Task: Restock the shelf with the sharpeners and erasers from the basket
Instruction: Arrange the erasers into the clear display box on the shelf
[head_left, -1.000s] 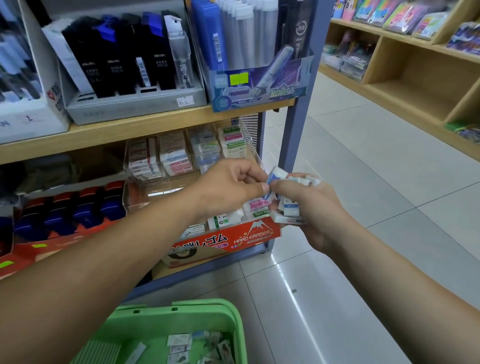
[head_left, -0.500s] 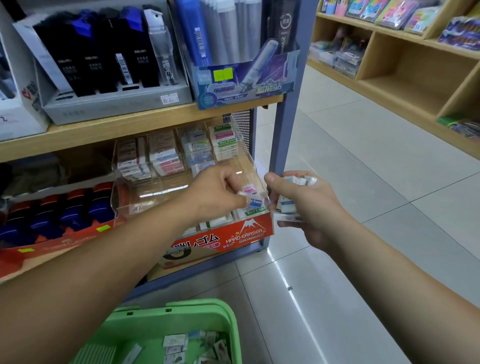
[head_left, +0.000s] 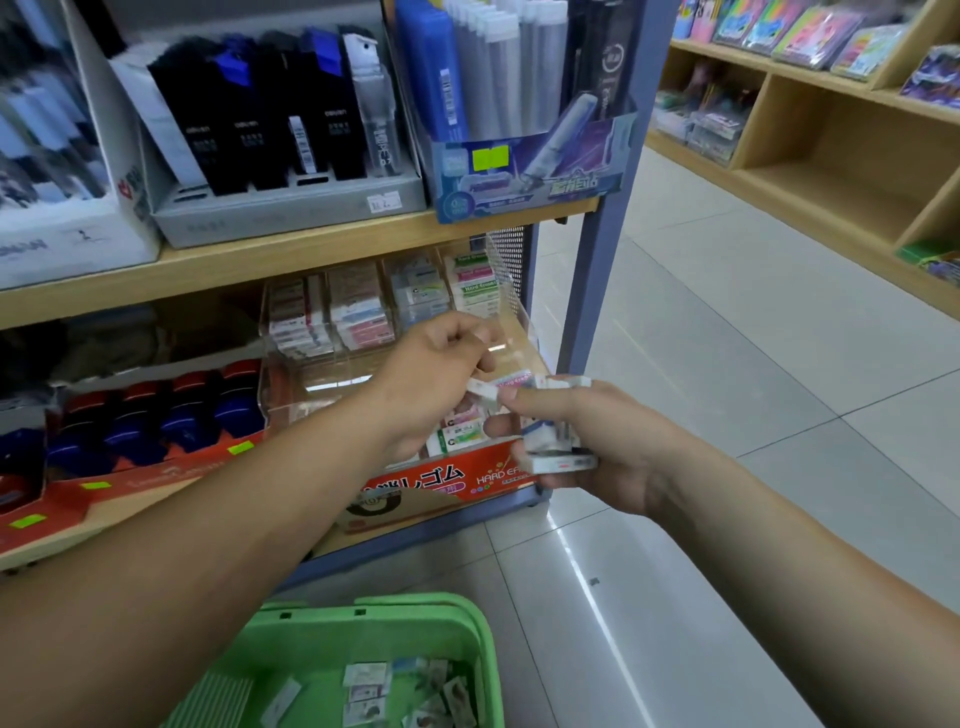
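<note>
Shop shelf ahead: right hand grips eraser stack; left hand pinches one eraser at its top. Tray lies just behind left hand, so left should place.

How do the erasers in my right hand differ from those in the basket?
The hand stack is gripped together by the right hand; the basket erasers lie loose and scattered. The hand stack is up beside the clear display; the basket erasers are down in the green basket. Both are small wrapped blocks.
</note>
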